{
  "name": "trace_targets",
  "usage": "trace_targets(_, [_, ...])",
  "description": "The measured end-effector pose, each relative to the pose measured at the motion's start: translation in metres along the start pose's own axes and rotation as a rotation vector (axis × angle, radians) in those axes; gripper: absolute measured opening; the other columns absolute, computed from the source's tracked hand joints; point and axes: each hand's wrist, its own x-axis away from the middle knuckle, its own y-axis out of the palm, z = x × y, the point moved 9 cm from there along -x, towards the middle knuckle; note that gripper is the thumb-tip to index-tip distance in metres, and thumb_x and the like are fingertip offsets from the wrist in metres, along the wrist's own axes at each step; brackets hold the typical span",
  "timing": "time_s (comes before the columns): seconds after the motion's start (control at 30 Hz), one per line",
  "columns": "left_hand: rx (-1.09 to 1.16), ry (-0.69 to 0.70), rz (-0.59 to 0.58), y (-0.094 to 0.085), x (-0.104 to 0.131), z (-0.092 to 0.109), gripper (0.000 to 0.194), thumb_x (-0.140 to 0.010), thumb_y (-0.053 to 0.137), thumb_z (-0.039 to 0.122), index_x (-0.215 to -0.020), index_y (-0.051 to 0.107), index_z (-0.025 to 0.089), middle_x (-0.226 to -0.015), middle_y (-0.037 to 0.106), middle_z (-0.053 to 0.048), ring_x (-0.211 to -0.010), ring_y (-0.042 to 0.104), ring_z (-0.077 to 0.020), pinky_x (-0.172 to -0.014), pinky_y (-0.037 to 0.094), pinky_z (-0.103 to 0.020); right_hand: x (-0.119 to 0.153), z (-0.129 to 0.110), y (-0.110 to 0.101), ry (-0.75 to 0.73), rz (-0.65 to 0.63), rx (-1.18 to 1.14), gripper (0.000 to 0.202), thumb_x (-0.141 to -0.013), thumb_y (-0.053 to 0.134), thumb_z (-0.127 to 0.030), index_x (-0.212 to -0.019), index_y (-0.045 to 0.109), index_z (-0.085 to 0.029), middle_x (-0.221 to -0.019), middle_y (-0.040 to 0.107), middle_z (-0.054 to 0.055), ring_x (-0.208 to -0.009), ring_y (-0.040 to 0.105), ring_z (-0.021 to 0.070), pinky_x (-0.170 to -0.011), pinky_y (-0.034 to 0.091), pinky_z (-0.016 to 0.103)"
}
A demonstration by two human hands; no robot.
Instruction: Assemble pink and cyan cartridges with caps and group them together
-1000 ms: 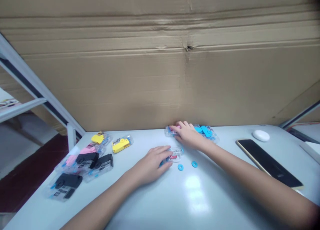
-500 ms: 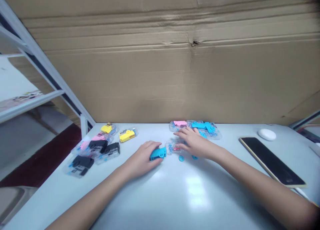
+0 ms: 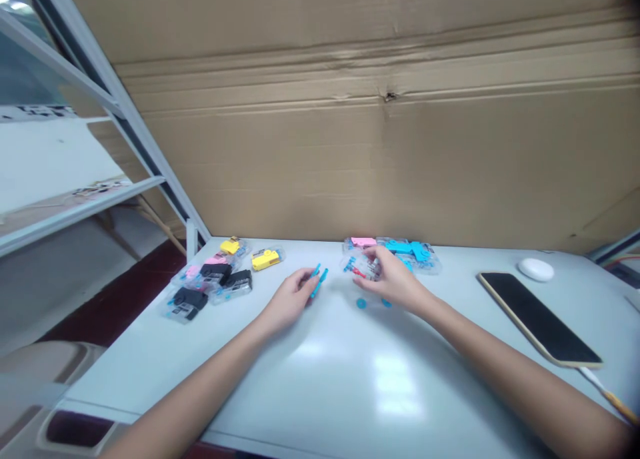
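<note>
The left hand [image 3: 293,298] was closed around a small blue plastic piece [image 3: 317,280], whose end stuck out past the fingertips just above the white table [image 3: 350,386]. Near it, the right hand [image 3: 395,282] gripped a clear cartridge [image 3: 361,267] with red and blue bits inside, lifted slightly off the table top. Two blue rings [image 3: 373,303] lay on the table just below the right hand. Behind that hand, against the cardboard wall [image 3: 380,159], sat a cluster of clear cartridges with pink and blue caps [image 3: 400,249]. Well to the left lay a group with black, pink and yellow caps [image 3: 220,276]. To the right rested a dark phone [image 3: 537,319] and a white oval case [image 3: 536,269].
</note>
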Motion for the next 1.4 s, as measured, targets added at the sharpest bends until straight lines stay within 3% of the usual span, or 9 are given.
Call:
trace_targets(0.17, [0.331, -0.032, 0.015, 0.029, 0.004, 0.012, 0.039, -0.089, 0.059, 0.05, -0.11, 0.047, 0.02, -0.111, 0.061, -0.008, -0.087, 0.067, -0.0166, -0.078, 0.054, -0.033, 0.03, 0.008, 0.004, 0.331, -0.052, -0.584, 0.049, -0.078, 0.068, -0.049, -0.108, 0.04, -0.023, -0.086, 0.064, 0.002, -0.06, 0.06, 0.0171, -0.06, 0.049, 0.033])
trace_targets(0.33, [0.308, 0.043, 0.005, 0.06, 0.009, 0.035, 0.035, -0.09, 0.061, 0.048, -0.107, 0.046, 0.021, -0.101, 0.062, -0.004, -0.078, 0.066, -0.0147, -0.067, 0.052, -0.028, 0.05, 0.011, 0.012, 0.393, -0.081, -0.874, 0.047, -0.082, 0.065, -0.046, -0.114, 0.039, -0.022, -0.088, 0.061, 0.001, -0.068, 0.062, 0.0164, -0.075, 0.053, 0.037])
trace_targets(0.5, [0.389, 0.027, 0.044, 0.081, 0.009, 0.031, 0.034, -0.092, 0.053, 0.053, -0.1, 0.048, 0.02, -0.085, 0.061, 0.0, -0.069, 0.061, -0.0126, -0.062, 0.047, -0.024, 0.061, 0.014, 0.014, 0.355, -0.096, -0.913, 0.028, -0.088, 0.057, -0.04, -0.107, 0.044, -0.024, -0.094, 0.062, 0.002, -0.077, 0.063, 0.0175, -0.08, 0.053, 0.039])
trace_targets(0.8, [0.412, 0.0, 0.109, 0.072, 0.011, 0.03, 0.035, -0.082, 0.069, 0.049, -0.08, 0.05, 0.019, -0.07, 0.06, 0.003, -0.063, 0.059, -0.0126, -0.059, 0.043, -0.022, 0.061, 0.006, 0.031, 0.199, -0.14, -0.917, 0.037, -0.087, 0.063, -0.041, -0.114, 0.043, -0.025, -0.107, 0.065, 0.005, -0.08, 0.067, 0.0179, -0.07, 0.055, 0.035])
trace_targets(0.97, [0.453, -0.031, 0.032, 0.073, 0.013, 0.029, 0.036, -0.086, 0.064, 0.049, -0.078, 0.047, 0.019, -0.065, 0.059, 0.004, -0.059, 0.056, -0.0107, -0.056, 0.04, -0.02, 0.064, -0.002, 0.026, 0.189, -0.167, -0.71, 0.026, -0.093, 0.055, -0.043, -0.11, 0.048, -0.024, -0.091, 0.064, 0.002, -0.074, 0.065, 0.0174, -0.069, 0.053, 0.035])
trace_targets(1.07, [0.518, -0.058, -0.054, 0.073, 0.012, 0.032, 0.035, -0.087, 0.063, 0.05, -0.088, 0.045, 0.02, -0.067, 0.065, 0.002, -0.06, 0.06, -0.0125, -0.058, 0.043, -0.022, 0.064, -0.01, 0.021, 0.192, -0.161, -0.545, 0.025, -0.095, 0.05, -0.047, -0.101, 0.051, -0.023, -0.078, 0.06, -0.001, -0.065, 0.06, 0.0163, -0.064, 0.049, 0.033])
trace_targets(1.17, [0.526, -0.064, -0.051, 0.062, 0.01, 0.032, 0.044, -0.085, 0.066, 0.049, -0.11, 0.042, 0.022, -0.072, 0.069, 0.0, -0.063, 0.064, -0.0153, -0.062, 0.047, -0.026, 0.064, -0.02, 0.022, 0.217, -0.178, -0.515, 0.027, -0.097, 0.046, -0.049, -0.104, 0.05, -0.023, -0.075, 0.058, -0.001, -0.064, 0.056, 0.0159, -0.061, 0.046, 0.031])
trace_targets(1.27, [0.489, -0.059, -0.039, 0.051, 0.01, 0.029, 0.054, -0.085, 0.067, 0.049, -0.124, 0.041, 0.023, -0.073, 0.07, -0.001, -0.066, 0.066, -0.0172, -0.064, 0.048, -0.027, 0.064, -0.028, 0.027, 0.253, -0.197, -0.532, 0.03, -0.096, 0.047, -0.049, -0.112, 0.05, -0.024, -0.084, 0.059, 0.001, -0.069, 0.055, 0.0158, -0.064, 0.048, 0.031])
trace_targets(1.4, [0.505, -0.067, -0.119, 0.049, 0.016, 0.022, 0.049, -0.084, 0.067, 0.049, -0.119, 0.046, 0.021, -0.078, 0.072, -0.004, -0.07, 0.067, -0.019, -0.064, 0.048, -0.028, 0.064, -0.037, 0.034, 0.258, -0.194, -0.524, 0.033, -0.096, 0.046, -0.049, -0.119, 0.051, -0.025, -0.099, 0.061, 0.004, -0.08, 0.057, 0.0179, -0.071, 0.05, 0.033])
